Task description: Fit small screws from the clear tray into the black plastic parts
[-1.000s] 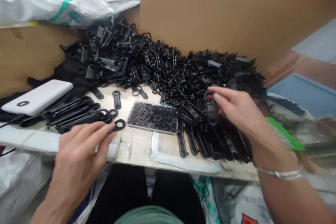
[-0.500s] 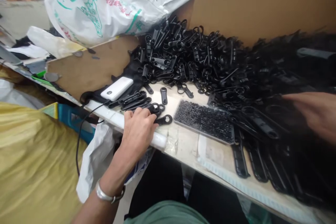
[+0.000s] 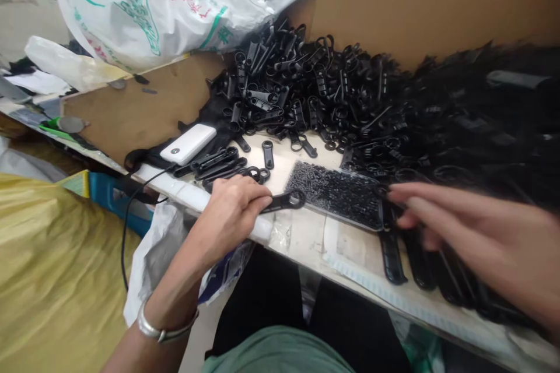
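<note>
The left grip (image 3: 231, 210) pinches a black plastic ring-ended strap (image 3: 283, 202) at the counter's (image 3: 306, 233) front edge; the right grip (image 3: 459, 233), fingers loose, touches straps (image 3: 406, 245) beside the tray of small black parts (image 3: 336, 192).

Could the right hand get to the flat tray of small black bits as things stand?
Probably yes: the right hand has its fingertips at the tray edge, with nothing between them.

head cam | looks forward-down | close over workbench (image 3: 306, 239) edge | tilted
</note>
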`<state>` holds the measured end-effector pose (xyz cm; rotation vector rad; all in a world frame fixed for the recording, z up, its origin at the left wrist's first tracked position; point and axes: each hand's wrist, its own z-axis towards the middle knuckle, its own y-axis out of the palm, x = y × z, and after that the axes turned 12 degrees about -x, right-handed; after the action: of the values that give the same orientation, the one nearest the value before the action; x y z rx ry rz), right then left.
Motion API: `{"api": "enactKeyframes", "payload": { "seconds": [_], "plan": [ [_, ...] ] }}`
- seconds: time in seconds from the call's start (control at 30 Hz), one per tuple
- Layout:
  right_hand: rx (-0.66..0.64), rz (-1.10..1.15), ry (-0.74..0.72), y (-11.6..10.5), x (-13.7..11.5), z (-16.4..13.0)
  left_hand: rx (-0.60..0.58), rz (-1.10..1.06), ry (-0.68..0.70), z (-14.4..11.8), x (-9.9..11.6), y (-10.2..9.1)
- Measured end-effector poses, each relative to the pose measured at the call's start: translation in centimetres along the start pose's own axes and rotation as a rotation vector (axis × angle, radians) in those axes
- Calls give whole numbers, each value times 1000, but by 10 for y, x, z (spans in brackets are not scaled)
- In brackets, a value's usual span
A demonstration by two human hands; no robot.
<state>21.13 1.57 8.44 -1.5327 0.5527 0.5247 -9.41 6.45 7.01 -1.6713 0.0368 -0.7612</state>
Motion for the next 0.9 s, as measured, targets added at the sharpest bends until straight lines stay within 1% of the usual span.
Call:
{"api": "enactKeyframes", "payload": {
  "seconds": [0.03, 0.1, 0.13, 0.23, 0.3, 0.43, 0.53, 0.7, 0.8, 0.83, 0.9],
  "plan": [
    [-145, 147, 14, 8, -9, -4, -36, -29, 46, 0, 7, 2],
    [-283, 358, 24, 25, -20, -10, -103, -78, 119, 1, 21, 8],
    [-327, 423, 30, 32, -22, -12, -127, -94, 140, 2, 27, 12],
    [-388, 535, 75, 50, -19, -18, -172, -124, 164, 6, 39, 25],
    [-398, 626, 114, 56, -15, -22, -195, -140, 170, 8, 43, 30],
    [-367, 850, 185, 64, -10, -27, -216, -138, 160, 10, 47, 35],
    [-347, 937, 208, 69, -5, -29, -225, -127, 164, 11, 48, 38],
    [-329, 977, 228, 77, 1, -30, -211, -102, 162, 8, 45, 44],
    [-248, 979, 264, 81, -2, -29, -218, -95, 209, 3, 44, 50],
    [-230, 959, 276, 82, -3, -29, -225, -80, 222, 1, 44, 52],
    [-236, 859, 291, 81, -6, -29, -235, -25, 234, -3, 44, 56]
  ]
}}
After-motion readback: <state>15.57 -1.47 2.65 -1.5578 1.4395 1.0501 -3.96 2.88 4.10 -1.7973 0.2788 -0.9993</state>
